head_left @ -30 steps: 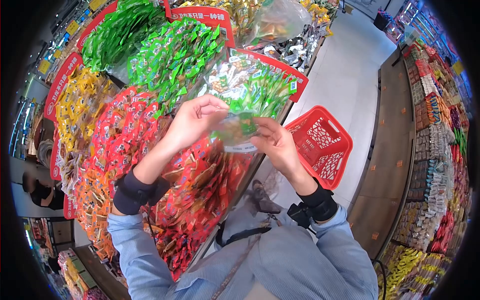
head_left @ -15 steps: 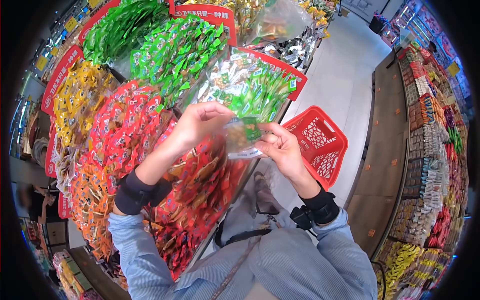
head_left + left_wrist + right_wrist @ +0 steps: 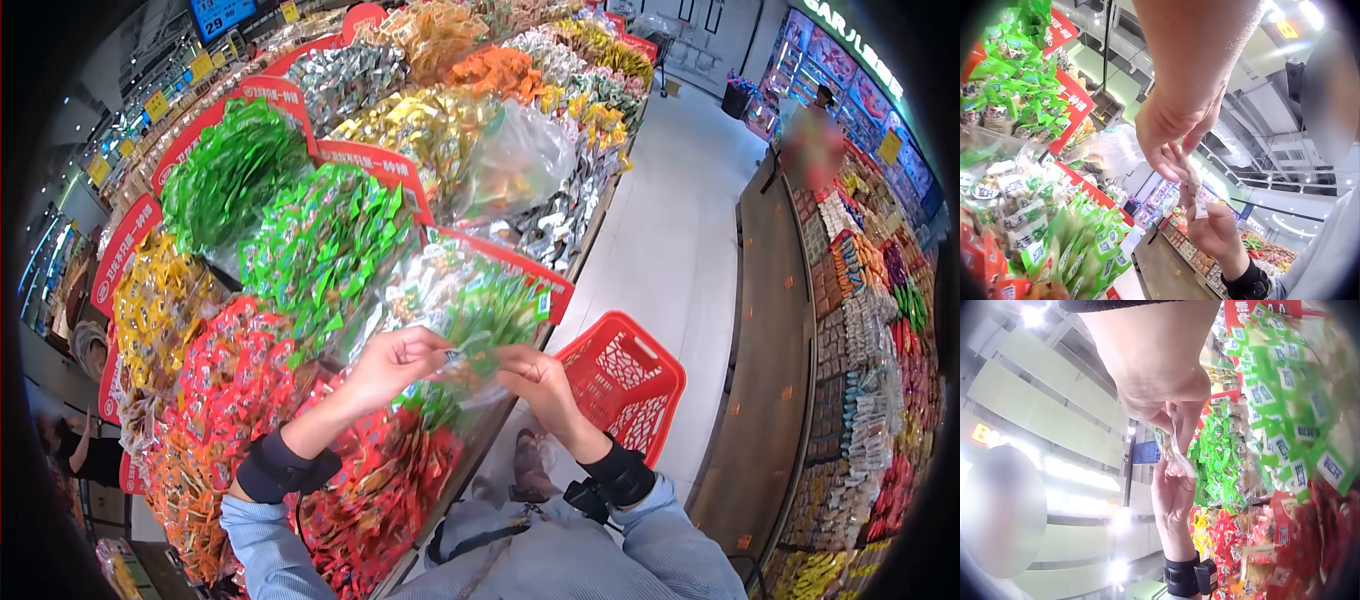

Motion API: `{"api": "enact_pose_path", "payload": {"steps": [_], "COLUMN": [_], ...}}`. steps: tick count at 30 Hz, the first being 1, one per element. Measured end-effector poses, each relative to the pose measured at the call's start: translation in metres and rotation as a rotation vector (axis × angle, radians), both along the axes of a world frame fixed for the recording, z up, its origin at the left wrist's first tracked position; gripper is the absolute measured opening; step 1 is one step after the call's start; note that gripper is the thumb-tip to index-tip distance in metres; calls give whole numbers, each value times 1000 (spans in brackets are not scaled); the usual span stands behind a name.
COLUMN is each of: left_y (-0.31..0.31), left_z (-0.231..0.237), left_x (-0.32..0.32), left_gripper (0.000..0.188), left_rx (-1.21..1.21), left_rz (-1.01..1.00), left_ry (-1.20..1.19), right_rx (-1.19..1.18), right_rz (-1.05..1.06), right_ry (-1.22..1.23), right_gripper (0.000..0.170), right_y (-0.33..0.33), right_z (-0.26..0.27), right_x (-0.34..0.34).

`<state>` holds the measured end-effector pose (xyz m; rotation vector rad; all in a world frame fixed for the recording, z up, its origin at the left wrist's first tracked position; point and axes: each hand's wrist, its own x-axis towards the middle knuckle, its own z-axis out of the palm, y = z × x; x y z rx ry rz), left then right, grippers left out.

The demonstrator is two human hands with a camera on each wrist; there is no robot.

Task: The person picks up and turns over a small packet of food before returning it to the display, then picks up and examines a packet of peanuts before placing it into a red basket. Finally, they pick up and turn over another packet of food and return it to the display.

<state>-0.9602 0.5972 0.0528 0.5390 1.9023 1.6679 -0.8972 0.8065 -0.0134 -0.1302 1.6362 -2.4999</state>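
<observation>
A small clear snack packet (image 3: 468,378) with a green label is stretched between my two hands, in front of the display in the head view. My left hand (image 3: 392,368) pinches one side of it, thumb against fingers. On the other side, my right hand (image 3: 543,392) pinches the packet's edge. The left wrist view shows the packet (image 3: 1194,189) nearly edge-on, with a white strip at its end. In the right wrist view the packet (image 3: 1174,450) overlaps the left hand (image 3: 1172,497) behind it.
Heaped green packets (image 3: 325,255) and red packets (image 3: 235,360) fill the sloping display at left, split by red signs (image 3: 375,165). A filled clear bag (image 3: 522,160) lies on the display further off. A red basket (image 3: 598,398) stands on the floor at right. Shelves line the aisle's far side.
The head view has tilted up, so the display, basket and hands sit lower in it. Both hands still hold the packet. Another person now appears at the upper right.
</observation>
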Motion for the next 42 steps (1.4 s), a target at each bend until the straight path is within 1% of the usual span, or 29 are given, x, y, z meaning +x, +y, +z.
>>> {"api": "enact_pose_path", "payload": {"steps": [2, 3, 6, 7, 10, 11, 13, 14, 15, 16, 17, 18, 19, 22, 23, 25, 26, 27, 29, 32, 34, 36, 38, 39, 41, 42], "left_y": [19, 30, 63, 73, 97, 106, 116, 121, 125, 131, 135, 142, 150, 164, 163, 156, 154, 148, 136, 118, 103, 94, 87, 83, 79, 78], "left_z": [-6, -7, -19, -22, -14, 8, 37, 46, 63, 73, 86, 99, 99, 87, 83, 68, 68, 65, 57, 47, 35, 31, 30, 29, 28, 28], "left_x": [-17, -25, -47, -53, -72, -79, -104, -123, -138, -159, -178, -189, -202, -233, -241, -254, -253, -248, -234, -210, -203, -200, -201, -201, -201, -201], "left_gripper": [15, 15, 15, 15, 16, 14, 12, 11, 12, 21, 34, 48, 54, 57, 50, 38, 33, 17, 13, 11, 13, 14, 14, 14, 21, 25], "left_rx": [54, 71, 85, 84, -83, -158, -229, -138, -287, -258, -348, -497, -644, -639, -684, -725, -743, -829, -826, -755, -802, -696, -690, -688, -726, -744], "left_rz": [-51, -50, -86, -101, -162, -150, -23, 23, 71, 60, -17, -125, -136, -207, -259, -388, -455, -458, -463, -493, -536, -505, -478, -466, -472, -474], "left_ry": [-2, -17, -40, -45, 172, 209, 476, 777, 888, 1179, 1356, 1542, 1703, 1862, 1897, 1812, 1769, 1797, 1882, 2003, 2038, 2050, 2056, 2060, 2008, 1983], "right_rx": [11, 31, 47, -3, 27, -1, -64, -74, -85, -96, -80, -91, -100, -156, -178, -176, -176, -176, -179, -150, -114, -78, -45, -63, -98, -87], "right_rz": [-72, -81, -138, -138, -153, -191, -268, -286, -303, -320, -346, -343, -340, -340, -343, -354, -362, -372, -391, -422, -433, -435, -429, -420, -404, -439], "right_ry": [-38, -38, 11, 25, -39, -59, -102, -109, -117, -125, -79, -85, -92, -70, -55, -55, -55, -60, -71, -98, -118, -132, -142, -114, -58, -1], "right_gripper": [28, 27, 27, 27, 27, 27, 27, 27, 27, 27, 27, 27, 26, 26, 26, 26, 26, 26, 26, 26, 26, 26, 26, 26, 26, 26], "right_y": [20, 30, 55, 63, 87, 94, 102, 107, 112, 116, 117, 119, 119, 116, 116, 116, 117, 117, 118, 118, 116, 112, 108, 107, 110, 112], "right_z": [3, -4, -18, -22, -34, -36, -38, -39, -40, -41, -42, -41, -40, -45, -47, -48, -48, -49, -49, -51, -58, -59, -57, -58, -60, -52], "right_x": [-13, -20, -36, -41, -49, -50, -49, -48, -48, -48, -49, -50, -50, -52, -52, -52, -52, -51, -51, -51, -52, -54, -56, -59, -66, -73]}}
